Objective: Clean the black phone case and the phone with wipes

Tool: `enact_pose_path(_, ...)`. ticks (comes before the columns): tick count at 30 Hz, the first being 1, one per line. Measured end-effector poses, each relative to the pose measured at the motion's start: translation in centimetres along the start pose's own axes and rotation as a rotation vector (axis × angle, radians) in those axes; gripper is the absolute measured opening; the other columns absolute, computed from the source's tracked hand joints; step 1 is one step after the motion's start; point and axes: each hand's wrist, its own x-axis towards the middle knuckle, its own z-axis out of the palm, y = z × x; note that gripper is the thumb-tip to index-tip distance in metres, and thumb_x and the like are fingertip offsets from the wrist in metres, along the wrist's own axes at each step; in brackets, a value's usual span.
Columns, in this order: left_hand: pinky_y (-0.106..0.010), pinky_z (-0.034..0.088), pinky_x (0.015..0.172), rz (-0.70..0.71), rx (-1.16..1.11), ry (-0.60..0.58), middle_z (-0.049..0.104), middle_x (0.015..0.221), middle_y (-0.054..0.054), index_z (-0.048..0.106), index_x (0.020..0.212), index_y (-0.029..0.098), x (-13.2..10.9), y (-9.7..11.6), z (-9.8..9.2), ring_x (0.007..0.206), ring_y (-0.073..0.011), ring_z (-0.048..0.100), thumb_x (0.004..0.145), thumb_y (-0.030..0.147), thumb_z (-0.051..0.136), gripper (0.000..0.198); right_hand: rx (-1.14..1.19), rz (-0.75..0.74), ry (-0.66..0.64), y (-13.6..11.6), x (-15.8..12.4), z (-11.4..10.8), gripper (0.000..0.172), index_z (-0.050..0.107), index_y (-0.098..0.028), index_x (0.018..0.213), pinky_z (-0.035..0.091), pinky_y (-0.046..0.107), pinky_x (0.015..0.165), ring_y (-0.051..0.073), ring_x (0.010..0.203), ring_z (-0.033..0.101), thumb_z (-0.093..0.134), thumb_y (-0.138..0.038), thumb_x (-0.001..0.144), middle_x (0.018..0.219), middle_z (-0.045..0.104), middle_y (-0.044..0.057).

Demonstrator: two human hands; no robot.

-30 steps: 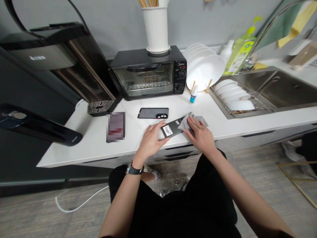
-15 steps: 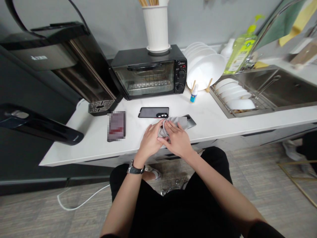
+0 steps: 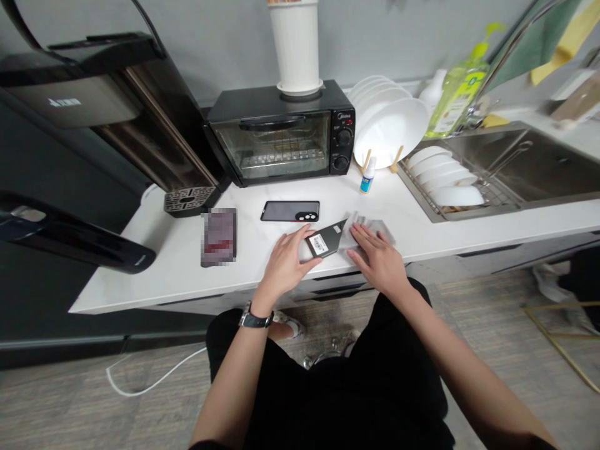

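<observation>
- Smartphone (image 3: 323, 242) with a white barcode label: one, dark grey, lying tilted on the counter just ahead of the space between both hands, its label side up and its far tip touching the cloth.
- Left hand (image 3: 284, 262): one, fingers half-curled against the phone's near end (grip or light touch, I cannot tell), with one wristwatch (image 3: 255, 320) on its wrist.
- Right hand (image 3: 377, 256): one, fingers spread and open, pressing flat on the cloth.
- Grey cloth (image 3: 368, 231): one, rumpled, under the right fingertips and just beside the phone.
- Second phone (image 3: 289, 211): one, black, face down with its camera lenses up, ahead of the left hand and near the first phone, not touching it.
- White stone counter (image 3: 140, 281): its front edge runs just behind both hands, with a narrow strip of room there; a wider gap lies left of the left hand.
- Pixelated object (image 3: 218, 237): one, too blurred to name, left of the left hand and well apart from it.
- Toaster oven (image 3: 276, 134): one, far ahead of the hands.
- Dropper bottle (image 3: 368, 176): one, small, ahead of the right hand.
- Sink (image 3: 529, 165): one, right of the right hand, with white plates (image 3: 454, 187) racked at its edge.
</observation>
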Motion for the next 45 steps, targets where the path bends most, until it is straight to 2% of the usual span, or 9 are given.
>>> enact_pose_path(4, -0.057, 0.035, 0.123, 0.004, 0.005, -0.005, 0.062, 0.152, -0.008, 0.033, 0.16, 0.028, 0.1, 0.0, -0.1, 0.143, -0.0331, 0.053, 0.089, 0.035, 0.079, 0.085, -0.047, 0.052, 0.035, 1.5, 1.9, 0.4, 0.072, 0.048, -0.014, 0.159, 0.04, 0.059, 0.124, 0.034, 0.149, 0.051, 0.044, -0.062, 0.105, 0.161, 0.05, 0.015)
enact_pose_path(7, -0.056, 0.035, 0.124, 0.008, 0.006, -0.01, 0.063, 0.152, -0.007, 0.033, 0.16, 0.029, 0.2, 0.0, -0.2, 0.142, -0.032, 0.054, 0.09, 0.035, 0.078, 0.084, -0.058, 0.056, 0.048, 0.7, 3.3, 1.1, 0.077, 0.054, -0.009, 0.153, 0.038, 0.059, 0.125, 0.037, 0.149, 0.05, 0.046, -0.067, 0.103, 0.158, 0.054, 0.018)
enact_pose_path(12, -0.056, 0.037, 0.123, 0.023, 0.011, -0.005, 0.062, 0.152, -0.008, 0.032, 0.161, 0.028, 0.1, -0.2, 0.1, 0.142, -0.031, 0.055, 0.092, 0.037, 0.075, 0.081, 0.022, -0.072, -0.021, -3.7, 4.0, 2.7, 0.077, 0.057, -0.008, 0.15, 0.036, 0.058, 0.126, 0.035, 0.151, 0.048, 0.045, -0.067, 0.103, 0.156, 0.056, 0.018)
enact_pose_path(16, -0.054, 0.039, 0.123, 0.038, 0.01, 0.021, 0.058, 0.156, -0.012, 0.034, 0.16, 0.024, -0.2, -0.6, 0.3, 0.142, -0.0311, 0.055, 0.092, 0.032, 0.073, 0.079, 0.081, -0.1, -0.055, -7.9, 2.8, 3.6, 0.079, 0.053, -0.007, 0.153, 0.035, 0.057, 0.127, 0.032, 0.152, 0.047, 0.043, -0.067, 0.104, 0.158, 0.053, 0.021)
enact_pose_path(19, -0.052, 0.042, 0.121, 0.003, 0.025, 0.024, 0.061, 0.151, -0.012, 0.036, 0.16, 0.024, -0.4, -0.6, 0.4, 0.138, -0.0305, 0.059, 0.089, 0.025, 0.073, 0.079, 0.13, -0.118, -0.074, -9.1, 1.4, 3.2, 0.076, 0.053, -0.012, 0.154, 0.035, 0.057, 0.128, 0.031, 0.152, 0.047, 0.045, -0.068, 0.103, 0.159, 0.053, 0.018)
enact_pose_path(28, -0.054, 0.038, 0.122, 0.025, 0.006, 0.015, 0.064, 0.149, -0.007, 0.034, 0.161, 0.029, -0.1, 0.1, 0.0, 0.14, -0.0322, 0.055, 0.087, 0.04, 0.081, 0.088, 0.102, -0.099, -0.07, -3.5, -0.7, 0.8, 0.059, 0.048, -0.022, 0.159, 0.039, 0.059, 0.126, 0.028, 0.153, 0.046, 0.044, -0.051, 0.109, 0.161, 0.051, 0.009)
enact_pose_path(35, -0.054, 0.038, 0.122, 0.009, 0.014, 0.013, 0.065, 0.149, -0.005, 0.038, 0.158, 0.029, 0.0, 0.1, -0.1, 0.137, -0.0322, 0.057, 0.085, 0.037, 0.083, 0.086, -0.017, 0.037, 0.022, 1.4, 0.9, 0.0, 0.067, 0.046, -0.015, 0.16, 0.04, 0.059, 0.124, 0.032, 0.151, 0.049, 0.043, -0.057, 0.107, 0.162, 0.05, 0.013)
enact_pose_path(40, -0.055, 0.037, 0.122, -0.005, 0.009, 0.014, 0.066, 0.148, -0.005, 0.038, 0.158, 0.029, 0.1, 0.2, -0.1, 0.138, -0.0319, 0.058, 0.086, 0.036, 0.082, 0.085, -0.055, 0.096, 0.045, 1.0, 3.3, 0.8, 0.076, 0.053, -0.008, 0.154, 0.039, 0.06, 0.124, 0.037, 0.149, 0.05, 0.045, -0.065, 0.104, 0.158, 0.053, 0.02)
enact_pose_path(45, -0.055, 0.037, 0.123, -0.003, 0.002, 0.017, 0.066, 0.148, -0.007, 0.038, 0.158, 0.029, 0.2, 0.1, 0.0, 0.14, -0.0316, 0.057, 0.087, 0.039, 0.08, 0.083, -0.029, 0.011, 0.017, -2.0, 4.2, 2.3, 0.078, 0.056, -0.008, 0.151, 0.036, 0.06, 0.126, 0.037, 0.151, 0.047, 0.046, -0.068, 0.102, 0.157, 0.055, 0.02)
